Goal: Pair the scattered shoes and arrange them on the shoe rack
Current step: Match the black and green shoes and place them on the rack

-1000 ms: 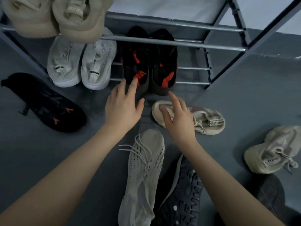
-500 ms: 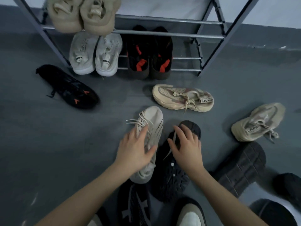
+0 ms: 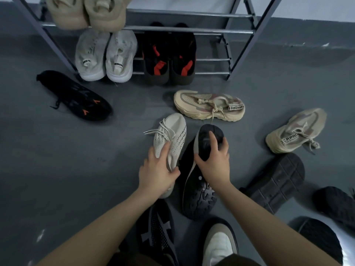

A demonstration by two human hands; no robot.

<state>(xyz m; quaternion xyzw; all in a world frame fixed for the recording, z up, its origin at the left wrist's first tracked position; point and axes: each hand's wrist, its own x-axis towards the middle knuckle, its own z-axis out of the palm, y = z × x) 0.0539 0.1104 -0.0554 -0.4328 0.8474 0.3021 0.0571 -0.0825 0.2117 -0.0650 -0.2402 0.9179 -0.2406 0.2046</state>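
My left hand [image 3: 158, 170] grips a white knit sneaker [image 3: 171, 134] lying on the grey floor, its laces splayed to the left. Beside it, my right hand [image 3: 214, 160] grips a dark shoe [image 3: 199, 192] turned sole-up, fingers curled over its toe. The metal shoe rack [image 3: 192, 29] stands at the top. Its lower shelf holds a pale grey pair [image 3: 105, 54] and a black pair with red tabs [image 3: 169, 56]. A beige pair [image 3: 86, 12] sits on the shelf above.
Loose on the floor: a black shoe with orange marks [image 3: 76, 96] at left, two beige sneakers [image 3: 209, 105] [image 3: 295, 131] at right, a dark sole-up shoe [image 3: 276, 179], and several dark shoes near the bottom edge [image 3: 155, 231].
Both hands drew back from the black pair on the rack and came down onto the floor shoes. The left took the white sneaker, the right the dark sole-up shoe.
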